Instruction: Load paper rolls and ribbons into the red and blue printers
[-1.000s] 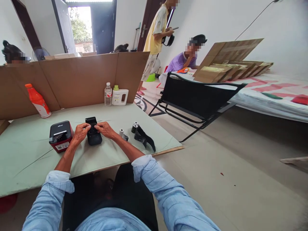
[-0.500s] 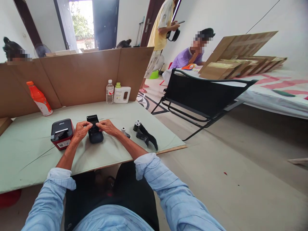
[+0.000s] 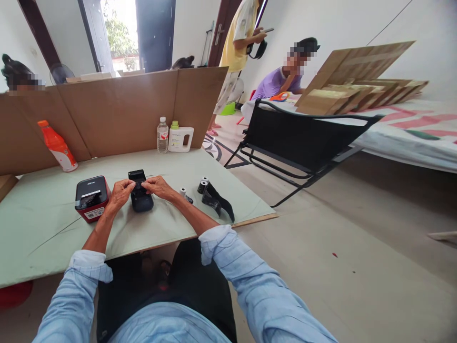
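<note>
A small black portable printer point(image 3: 142, 205) lies on the table, its lid tipped up at the far end. Over its opening, my left hand point(image 3: 122, 193) has thumb and fingers pinched together at the left edge. Opposite it, my right hand point(image 3: 157, 186) is pinched too, its fingertips almost meeting the left ones. Something dark and thin seems to be between the fingertips, too small to make out. To the left stands a red and black box-shaped printer point(image 3: 92, 197). Right of my hands are a small white roll point(image 3: 183, 192) and black ribbon rolls point(image 3: 203, 186) with loose black film point(image 3: 221, 205).
An orange bottle point(image 3: 59, 147), a clear water bottle point(image 3: 162, 136) and a white jug point(image 3: 181, 139) stand along the cardboard screen point(image 3: 121, 114). A black folding chair point(image 3: 289, 138) is right of the table point(image 3: 171, 228). Several people are beyond; cartons point(image 3: 324, 101) lie on a bed.
My fingers have shifted very slightly over the opening of the portable printer. The view has tilted a little; everything else stays in place.
</note>
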The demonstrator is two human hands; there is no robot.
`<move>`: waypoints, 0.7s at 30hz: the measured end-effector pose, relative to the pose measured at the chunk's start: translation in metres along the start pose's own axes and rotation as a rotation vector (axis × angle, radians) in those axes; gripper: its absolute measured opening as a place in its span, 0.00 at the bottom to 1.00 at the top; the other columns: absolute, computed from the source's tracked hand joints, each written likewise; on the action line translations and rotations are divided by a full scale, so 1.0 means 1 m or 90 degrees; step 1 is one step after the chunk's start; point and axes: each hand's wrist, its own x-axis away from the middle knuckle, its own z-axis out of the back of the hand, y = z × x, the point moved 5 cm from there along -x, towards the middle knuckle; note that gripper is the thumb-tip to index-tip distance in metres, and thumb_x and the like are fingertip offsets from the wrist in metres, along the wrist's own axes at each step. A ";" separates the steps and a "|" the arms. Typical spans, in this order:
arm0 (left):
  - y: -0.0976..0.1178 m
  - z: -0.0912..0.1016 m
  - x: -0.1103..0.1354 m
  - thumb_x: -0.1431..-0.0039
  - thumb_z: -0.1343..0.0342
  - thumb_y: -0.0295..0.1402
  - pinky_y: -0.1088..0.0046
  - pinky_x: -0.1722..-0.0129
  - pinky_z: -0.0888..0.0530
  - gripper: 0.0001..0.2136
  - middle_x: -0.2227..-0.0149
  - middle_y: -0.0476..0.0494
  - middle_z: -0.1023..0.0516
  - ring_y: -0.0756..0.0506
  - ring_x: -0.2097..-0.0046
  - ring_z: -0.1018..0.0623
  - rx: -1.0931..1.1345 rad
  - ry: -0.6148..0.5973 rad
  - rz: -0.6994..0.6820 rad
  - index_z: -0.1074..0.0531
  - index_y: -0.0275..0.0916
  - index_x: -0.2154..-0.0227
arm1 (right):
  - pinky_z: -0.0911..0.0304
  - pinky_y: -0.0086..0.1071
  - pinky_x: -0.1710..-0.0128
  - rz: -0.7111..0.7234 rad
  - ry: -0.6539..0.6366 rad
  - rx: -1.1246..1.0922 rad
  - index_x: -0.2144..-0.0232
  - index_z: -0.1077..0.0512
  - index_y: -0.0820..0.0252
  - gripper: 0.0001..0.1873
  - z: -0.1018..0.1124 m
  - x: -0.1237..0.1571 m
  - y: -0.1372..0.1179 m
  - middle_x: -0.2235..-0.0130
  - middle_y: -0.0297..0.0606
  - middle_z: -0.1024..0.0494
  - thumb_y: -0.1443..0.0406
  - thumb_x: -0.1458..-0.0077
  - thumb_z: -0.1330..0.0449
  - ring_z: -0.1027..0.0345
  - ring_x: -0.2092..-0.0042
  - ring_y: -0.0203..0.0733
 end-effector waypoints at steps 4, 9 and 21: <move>-0.002 -0.001 0.000 0.46 0.41 0.44 0.69 0.64 0.27 0.14 0.74 0.48 0.24 0.47 0.69 0.27 0.006 -0.009 0.011 0.20 0.37 0.71 | 0.38 0.27 0.73 0.005 -0.005 -0.004 0.79 0.29 0.59 0.22 0.001 0.001 0.000 0.78 0.30 0.30 0.48 0.48 0.36 0.33 0.74 0.34; 0.005 0.002 0.004 0.48 0.39 0.42 0.70 0.64 0.27 0.13 0.71 0.47 0.20 0.46 0.66 0.25 -0.001 -0.013 -0.003 0.19 0.37 0.69 | 0.38 0.27 0.73 0.001 -0.001 -0.019 0.78 0.27 0.60 0.21 0.002 0.003 -0.001 0.78 0.30 0.29 0.48 0.49 0.36 0.34 0.74 0.34; 0.013 0.003 0.007 0.48 0.40 0.43 0.70 0.64 0.30 0.13 0.72 0.48 0.23 0.47 0.68 0.27 0.005 -0.013 0.011 0.19 0.37 0.70 | 0.37 0.26 0.73 -0.008 -0.008 -0.033 0.80 0.30 0.59 0.22 -0.001 0.000 -0.001 0.78 0.28 0.33 0.48 0.53 0.34 0.36 0.74 0.32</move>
